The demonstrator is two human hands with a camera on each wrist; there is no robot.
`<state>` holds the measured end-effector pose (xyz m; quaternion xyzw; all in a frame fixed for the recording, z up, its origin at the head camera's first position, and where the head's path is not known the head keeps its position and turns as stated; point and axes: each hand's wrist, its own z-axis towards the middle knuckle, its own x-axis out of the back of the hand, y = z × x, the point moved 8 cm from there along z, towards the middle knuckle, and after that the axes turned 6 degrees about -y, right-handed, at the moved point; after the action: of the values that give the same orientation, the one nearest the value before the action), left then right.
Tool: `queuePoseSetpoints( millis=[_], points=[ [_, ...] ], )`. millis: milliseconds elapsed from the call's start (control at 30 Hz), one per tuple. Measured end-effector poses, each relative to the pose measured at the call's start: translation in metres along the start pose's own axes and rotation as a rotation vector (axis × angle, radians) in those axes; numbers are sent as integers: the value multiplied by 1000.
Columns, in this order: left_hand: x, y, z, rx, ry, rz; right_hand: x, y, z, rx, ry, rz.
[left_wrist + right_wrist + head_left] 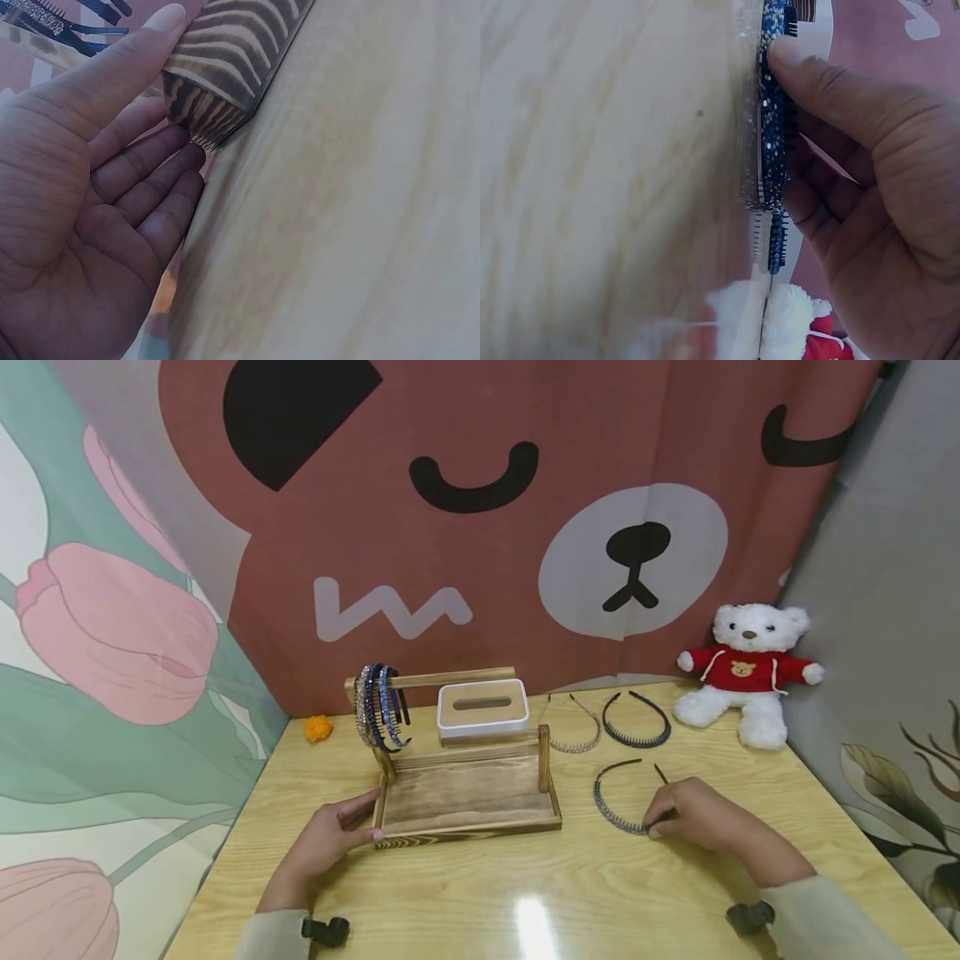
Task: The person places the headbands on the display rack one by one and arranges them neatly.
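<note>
A brown wooden stand (465, 789) with a tray base and an upper bar stands left of the middle of the table. Several glittery headbands (365, 706) hang at the left end of its bar. My left hand (326, 843) holds the front left corner of the base, with the thumb on the striped front face (232, 45) and the fingers by the side. To the right, my right hand (693, 814) pinches a blue glitter headband (774, 135) with comb teeth, between thumb and fingers. Its curve lies at or close to the tabletop; contact is hard to tell.
Behind the stand is a white tissue box (480, 725) with a wood-look lid. A pale headband (576, 747) and a dark one (637, 742) lie on the table (450, 893). A white teddy bear (742, 668) sits back right; an orange fluffy ball (318, 728) lies back left.
</note>
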<state>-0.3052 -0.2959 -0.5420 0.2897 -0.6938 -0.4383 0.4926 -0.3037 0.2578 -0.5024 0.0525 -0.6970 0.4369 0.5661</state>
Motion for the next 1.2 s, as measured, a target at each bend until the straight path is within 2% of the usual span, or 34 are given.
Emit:
queuePoseSetpoints(
  millis=[200, 367, 467, 567, 700, 800, 900, 1067, 1133, 1200],
  points=[
    [2, 4, 1, -14, 11, 25, -2, -4, 4, 34, -4, 27],
    [2, 3, 2, -10, 6, 18, -3, -9, 5, 41, 21, 8],
    [1, 3, 2, -10, -1, 18, -1, -9, 5, -10, 65, 6],
    [1, 2, 1, -7, -3, 16, 1, -3, 3, -134, 136, 66],
    [1, 1, 1, -3, -2, 12, 7, 5, 1, -287, 237, 246],
    [0, 1, 1, -3, 2, 12, 12, 6, 1, -321, 289, 417],
    [0, 2, 1, -1, 8, 2, 15, 4, 7, -247, 319, 669],
    [0, 2, 0, 4, 11, -11, 25, -7, 23, -35, 345, 1120],
    [0, 2, 0, 3, 11, -13, 32, -13, 29, 24, 372, 1215],
    [0, 2, -1, 3, 9, -11, 40, -17, 34, 56, 410, 1266]
  ],
)
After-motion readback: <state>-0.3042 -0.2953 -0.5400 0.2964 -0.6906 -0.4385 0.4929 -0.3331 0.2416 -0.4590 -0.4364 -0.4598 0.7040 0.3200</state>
